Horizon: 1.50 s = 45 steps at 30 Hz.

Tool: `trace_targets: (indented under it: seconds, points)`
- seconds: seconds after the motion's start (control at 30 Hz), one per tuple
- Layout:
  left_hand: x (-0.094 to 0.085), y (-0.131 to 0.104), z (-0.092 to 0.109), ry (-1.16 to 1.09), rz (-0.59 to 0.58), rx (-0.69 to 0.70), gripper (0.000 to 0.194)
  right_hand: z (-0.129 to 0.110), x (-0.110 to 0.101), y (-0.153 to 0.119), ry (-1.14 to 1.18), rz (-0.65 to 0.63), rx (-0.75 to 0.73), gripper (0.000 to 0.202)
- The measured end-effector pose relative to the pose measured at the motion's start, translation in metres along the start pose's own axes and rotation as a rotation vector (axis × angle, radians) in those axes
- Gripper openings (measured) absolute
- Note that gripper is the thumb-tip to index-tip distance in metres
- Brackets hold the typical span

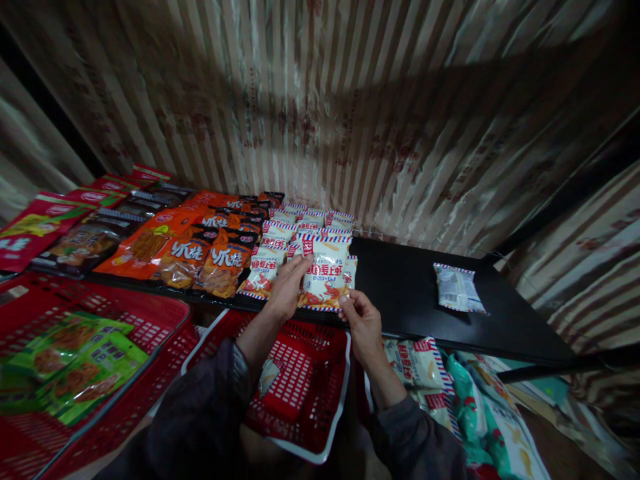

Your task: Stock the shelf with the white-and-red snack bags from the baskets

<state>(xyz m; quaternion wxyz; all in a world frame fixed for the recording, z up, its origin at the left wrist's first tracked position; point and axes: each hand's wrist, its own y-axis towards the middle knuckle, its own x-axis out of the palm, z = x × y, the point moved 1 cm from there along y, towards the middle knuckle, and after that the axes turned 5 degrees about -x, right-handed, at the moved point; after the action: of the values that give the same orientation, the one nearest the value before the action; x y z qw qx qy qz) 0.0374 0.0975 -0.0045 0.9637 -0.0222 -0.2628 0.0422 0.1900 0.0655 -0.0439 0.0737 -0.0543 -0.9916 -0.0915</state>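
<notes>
A white snack bag (327,267) with red lettering and a striped edge is between my two hands, at the front of the shelf. My left hand (290,288) grips its left side, the fingers partly hidden against the bag. At the lower right corner, my right hand (364,321) pinches the bag between thumb and fingers. Similar white bags (265,267) stand in rows behind it and to the left. Orange-and-black snack bags (227,260) come right after them on the left.
A single white bag (459,288) lies on the black shelf (400,287) at right. Below are a red basket (295,380), another basket (165,333) with green bags (85,367), and more white bags (420,363) beside teal bags (480,413). A striped curtain (320,113) hangs behind.
</notes>
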Motion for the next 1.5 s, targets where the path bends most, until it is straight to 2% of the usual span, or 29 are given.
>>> trace_targets:
  seconds: [0.33,0.47,0.6,0.8,1.27,1.5]
  points:
    - [0.009,-0.006,0.010,-0.009,-0.019,0.006,0.024,0.000,-0.003,0.002,0.026,0.054,-0.007,0.039]
    - [0.007,-0.007,0.009,0.032,-0.006,-0.057,0.029,0.001,-0.005,0.003,0.036,0.085,-0.028,0.039]
    - [0.006,-0.006,0.003,0.068,-0.068,-0.122,0.041,0.001,-0.007,0.004,0.054,0.121,-0.040,0.038]
    - [0.009,-0.006,-0.003,0.056,-0.159,-0.096,0.049,0.000,-0.009,0.006,0.049,0.171,-0.035,0.042]
    - [0.009,-0.004,-0.009,0.042,-0.119,-0.055,0.050,-0.002,-0.008,0.006,0.063,0.150,-0.034,0.037]
    - [0.010,-0.006,-0.005,0.100,-0.093,-0.042,0.048,-0.002,-0.010,0.006,0.033,0.160,-0.056,0.039]
